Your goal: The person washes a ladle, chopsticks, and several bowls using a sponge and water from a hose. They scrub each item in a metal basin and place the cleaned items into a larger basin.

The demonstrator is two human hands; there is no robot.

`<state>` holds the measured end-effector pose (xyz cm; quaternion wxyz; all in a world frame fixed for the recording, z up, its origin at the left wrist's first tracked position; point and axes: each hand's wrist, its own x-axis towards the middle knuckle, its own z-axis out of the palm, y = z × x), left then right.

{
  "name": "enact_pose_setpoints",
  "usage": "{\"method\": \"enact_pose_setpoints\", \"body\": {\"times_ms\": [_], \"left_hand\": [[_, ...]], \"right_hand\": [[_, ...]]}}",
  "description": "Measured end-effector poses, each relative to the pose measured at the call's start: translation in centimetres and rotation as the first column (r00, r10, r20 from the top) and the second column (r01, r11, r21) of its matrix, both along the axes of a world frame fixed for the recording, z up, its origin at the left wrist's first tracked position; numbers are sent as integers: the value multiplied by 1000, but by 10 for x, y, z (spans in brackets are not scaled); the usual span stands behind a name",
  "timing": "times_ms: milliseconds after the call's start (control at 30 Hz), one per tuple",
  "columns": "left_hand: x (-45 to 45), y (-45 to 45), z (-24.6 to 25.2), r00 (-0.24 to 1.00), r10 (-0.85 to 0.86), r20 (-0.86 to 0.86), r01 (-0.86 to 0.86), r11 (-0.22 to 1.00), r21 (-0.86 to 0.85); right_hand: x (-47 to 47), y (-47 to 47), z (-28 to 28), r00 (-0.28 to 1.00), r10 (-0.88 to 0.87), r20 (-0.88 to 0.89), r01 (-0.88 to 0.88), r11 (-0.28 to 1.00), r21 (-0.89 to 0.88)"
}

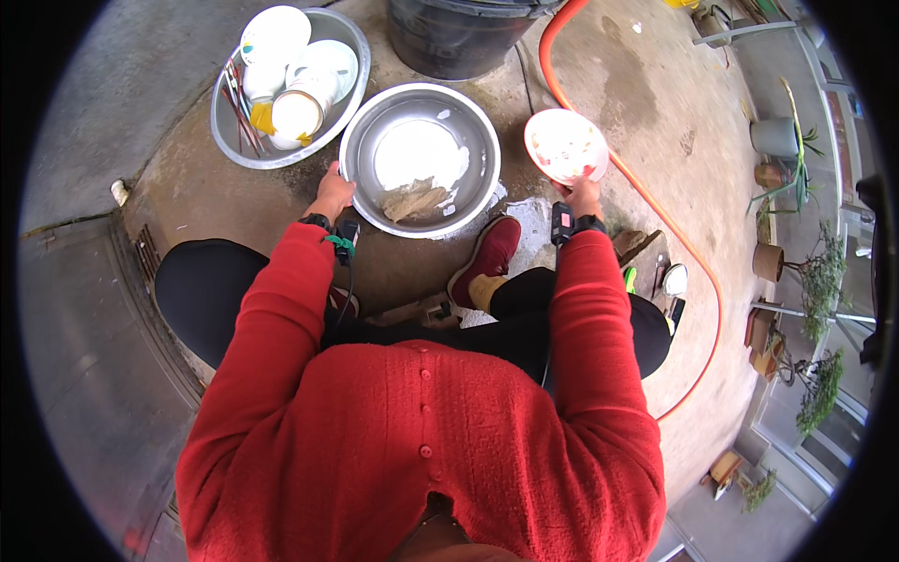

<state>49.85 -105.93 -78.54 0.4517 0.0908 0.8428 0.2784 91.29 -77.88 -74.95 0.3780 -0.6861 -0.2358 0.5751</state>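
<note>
A round metal basin (481, 165) rests on the wet ground before me. Inside lies a crumpled tan scrubber or cloth (414, 201), and bright glare covers much of the bottom. My left hand (333, 192) grips the basin's left rim, its fingertips partly hidden. To the right, my right hand (581, 194) holds a white bowl (562, 144) by its near edge, tilted so the inside shows red patches, either a pattern or residue. A second metal basin (359, 74) at the upper left holds white bowls (277, 35), cups and a bundle of chopsticks (242, 116).
A large black tub (460, 42) stands beyond the basin. An orange hose (660, 207) curves along the right side. My red shoe (495, 253) is close to the basin's near rim. Potted plants (772, 263) line the far right. Low wooden blocks (642, 249) lie near my right knee.
</note>
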Motion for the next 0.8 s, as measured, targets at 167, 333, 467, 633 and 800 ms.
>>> {"method": "enact_pose_setpoints", "body": {"times_ms": [167, 333, 467, 633, 800], "left_hand": [[-7, -16, 1, 1000, -31, -2, 31, 999, -42], [-19, -41, -7, 1000, -14, -20, 13, 998, -57], [-25, -56, -6, 1000, -5, 20, 6, 1000, -31], [-46, -50, 11, 963, -267, 43, 270, 957, -106], [-107, -24, 34, 938, -346, 12, 341, 931, 132]], "right_hand": [[-22, -35, -74, 985, -56, -160, 35, 990, -133], [-27, -47, -105, 956, -22, -294, -8, 995, -100], [-31, -45, -121, 911, -5, -412, -45, 993, -112], [-37, -30, -139, 940, -110, -324, 20, 964, -267], [-51, -32, -108, 963, 84, 257, 1, 949, -314]]}}
